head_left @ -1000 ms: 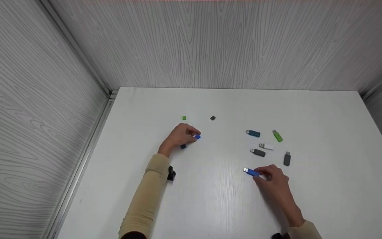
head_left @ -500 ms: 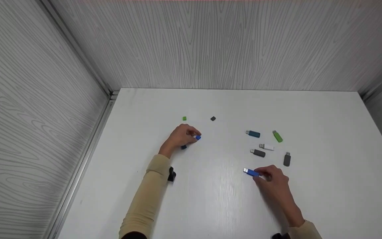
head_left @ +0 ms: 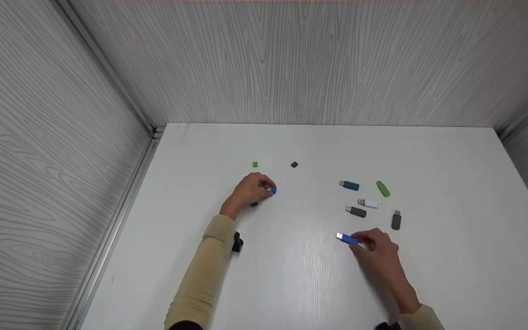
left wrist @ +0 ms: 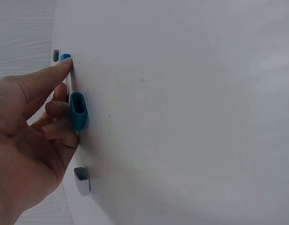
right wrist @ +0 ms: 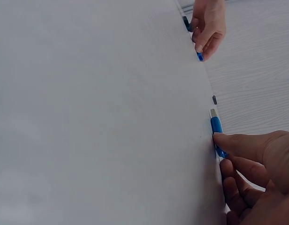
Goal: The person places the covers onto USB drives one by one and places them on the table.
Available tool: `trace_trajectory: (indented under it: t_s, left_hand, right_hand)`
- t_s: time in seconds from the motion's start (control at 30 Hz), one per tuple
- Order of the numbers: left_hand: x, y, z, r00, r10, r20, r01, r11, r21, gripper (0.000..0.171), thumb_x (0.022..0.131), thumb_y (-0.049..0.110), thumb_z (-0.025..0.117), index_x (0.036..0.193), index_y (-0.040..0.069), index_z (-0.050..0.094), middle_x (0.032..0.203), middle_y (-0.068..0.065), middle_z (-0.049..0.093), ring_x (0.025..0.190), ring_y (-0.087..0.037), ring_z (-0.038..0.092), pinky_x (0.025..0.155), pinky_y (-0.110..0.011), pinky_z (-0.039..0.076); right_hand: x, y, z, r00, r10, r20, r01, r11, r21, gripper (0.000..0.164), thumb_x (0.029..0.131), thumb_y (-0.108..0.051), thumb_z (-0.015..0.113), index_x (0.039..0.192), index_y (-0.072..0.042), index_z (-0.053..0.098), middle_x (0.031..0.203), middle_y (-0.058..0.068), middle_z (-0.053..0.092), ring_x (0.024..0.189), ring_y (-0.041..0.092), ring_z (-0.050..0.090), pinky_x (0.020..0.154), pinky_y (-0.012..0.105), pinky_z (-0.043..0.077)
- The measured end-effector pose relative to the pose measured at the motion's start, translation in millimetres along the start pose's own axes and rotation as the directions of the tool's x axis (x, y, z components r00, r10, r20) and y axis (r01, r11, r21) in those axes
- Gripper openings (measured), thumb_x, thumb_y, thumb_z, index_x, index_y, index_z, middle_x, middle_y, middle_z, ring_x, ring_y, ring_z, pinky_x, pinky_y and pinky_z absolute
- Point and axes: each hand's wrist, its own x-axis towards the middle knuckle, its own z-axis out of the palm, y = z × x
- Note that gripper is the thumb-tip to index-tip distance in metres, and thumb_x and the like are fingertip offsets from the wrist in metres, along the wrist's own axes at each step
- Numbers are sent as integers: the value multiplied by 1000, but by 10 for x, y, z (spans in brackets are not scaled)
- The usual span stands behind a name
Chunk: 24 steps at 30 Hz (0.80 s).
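My left hand [head_left: 249,189] pinches a small blue USB stick cap [head_left: 273,190] between thumb and fingers, low over the white table. Beside that hand lies a teal cap [left wrist: 78,111], its hollow end showing in the left wrist view; a pale grey cap [left wrist: 82,181] is nearer the wrist. Farther off are a green cap [head_left: 255,164] and a dark grey cap [head_left: 294,164]. To the right, my right hand [head_left: 378,252] pinches a blue USB stick [head_left: 347,238] by its rear end, the bare metal plug pointing left toward the other hand.
Beyond the right hand lie several uncapped USB sticks: a teal one [head_left: 349,185], a green one [head_left: 383,189], a white one [head_left: 368,203] and dark grey ones, such as this stick [head_left: 396,220]. Grey wood-grain panels [head_left: 291,64] enclose the white table [head_left: 291,284].
The blue cap in my left fingers has tilted slightly. My right hand keeps its hold on the blue USB stick in the same spot.
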Motion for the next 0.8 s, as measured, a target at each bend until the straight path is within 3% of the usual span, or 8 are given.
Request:
trace_trajectory:
  t_s: [0.3, 0.5, 0.8]
  left_hand:
    - [-10, -22, 24, 999, 46, -14, -46, 999, 11, 20, 97, 12, 74, 116, 8, 78, 113, -10, 69, 107, -25, 61, 100, -44, 50]
    - [-23, -26, 18, 999, 43, -13, -43, 999, 12, 22, 98, 17, 74, 119, 9, 77, 118, -9, 69, 112, -26, 62, 103, -45, 50]
    - [-31, -48, -13, 997, 74, -8, -74, 995, -73, 23, 99, 13, 73, 121, 7, 76, 118, -10, 74, 113, -25, 66, 105, -44, 52]
  right_hand:
    - [-3, 20, 23, 1000, -13, -11, 12, 999, -31, 28, 97, -17, 73, 125, -12, 73, 122, 10, 70, 119, 27, 56, 107, 49, 44]
    - [-3, 16, 22, 1000, 2, -15, -3, 1000, -30, 30, 99, -19, 73, 128, -13, 72, 125, 10, 71, 120, 26, 57, 109, 47, 48]
    - [-3, 7, -3, 1000, 2, -8, -2, 1000, -11, 33, 100, -19, 73, 131, -11, 71, 129, 12, 71, 121, 28, 58, 112, 48, 47]
